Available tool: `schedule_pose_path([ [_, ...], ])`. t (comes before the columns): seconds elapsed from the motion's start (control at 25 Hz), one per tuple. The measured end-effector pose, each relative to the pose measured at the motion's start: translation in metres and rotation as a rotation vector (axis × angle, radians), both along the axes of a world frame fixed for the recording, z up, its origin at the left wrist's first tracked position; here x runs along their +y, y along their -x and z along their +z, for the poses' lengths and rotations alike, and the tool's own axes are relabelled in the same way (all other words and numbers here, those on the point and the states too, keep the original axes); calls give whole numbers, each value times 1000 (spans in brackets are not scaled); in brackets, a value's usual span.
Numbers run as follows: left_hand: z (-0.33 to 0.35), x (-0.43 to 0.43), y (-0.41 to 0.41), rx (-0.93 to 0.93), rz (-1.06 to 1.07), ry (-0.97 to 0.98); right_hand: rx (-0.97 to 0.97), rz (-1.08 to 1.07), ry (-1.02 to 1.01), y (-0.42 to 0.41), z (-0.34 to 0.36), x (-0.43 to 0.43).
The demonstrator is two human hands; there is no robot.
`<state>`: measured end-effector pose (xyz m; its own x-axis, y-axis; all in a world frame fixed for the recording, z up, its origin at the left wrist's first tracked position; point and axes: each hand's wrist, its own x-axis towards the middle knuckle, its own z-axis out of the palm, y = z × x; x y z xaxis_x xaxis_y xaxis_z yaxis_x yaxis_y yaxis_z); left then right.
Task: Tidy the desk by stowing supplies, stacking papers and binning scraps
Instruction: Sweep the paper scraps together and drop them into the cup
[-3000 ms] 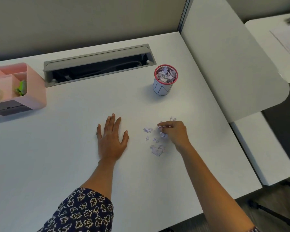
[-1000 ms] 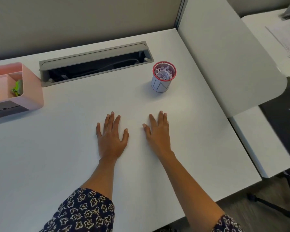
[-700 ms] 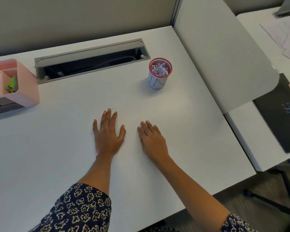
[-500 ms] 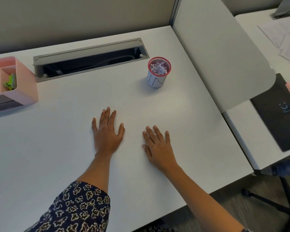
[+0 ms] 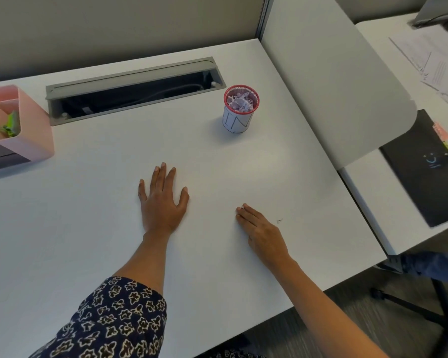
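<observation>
A white desk [image 5: 88, 228] lies mostly bare around the red-rimmed mesh cup [image 5: 239, 109], with broad open surface in front of the cup out to the desk's front and right edges. The cup stands upright, heaped with crumpled paper scraps [image 5: 241, 102], just in front of the right end of an open cable tray [image 5: 130, 91]. Far to the cup's left, at the desk's edge, a pink organiser [image 5: 34, 135] holds something green in 1 compartment. In front of the cup, 2 hands rest palm-down: the left hand [image 5: 163, 200] flat with fingers spread, holding nothing; the right hand [image 5: 263, 232] angled, fingers together, a tiny pale fleck at its fingertips. A small speck [image 5: 279, 220] lies just beside it.
</observation>
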<state>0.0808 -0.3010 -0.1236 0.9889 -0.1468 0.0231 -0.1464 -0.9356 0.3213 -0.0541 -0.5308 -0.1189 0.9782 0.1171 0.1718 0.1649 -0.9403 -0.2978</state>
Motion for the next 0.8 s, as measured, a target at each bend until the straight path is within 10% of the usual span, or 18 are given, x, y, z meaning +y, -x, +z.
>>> schedule_pose_path([
  [0.16, -1, 0, 1, -7, 4, 4, -37, -208, -230, -17, 11, 1],
  [0.32, 0, 0, 0, -1, 3, 9, 254, -896, -1190, -49, 41, -1],
  [0.48, 1, 0, 0, 8, 2, 9, 384, -914, -1808, -86, 61, -20],
  [0.8, 5, -1, 0, 16, 11, 3, 181, -765, -1609, -216, 125, -39],
])
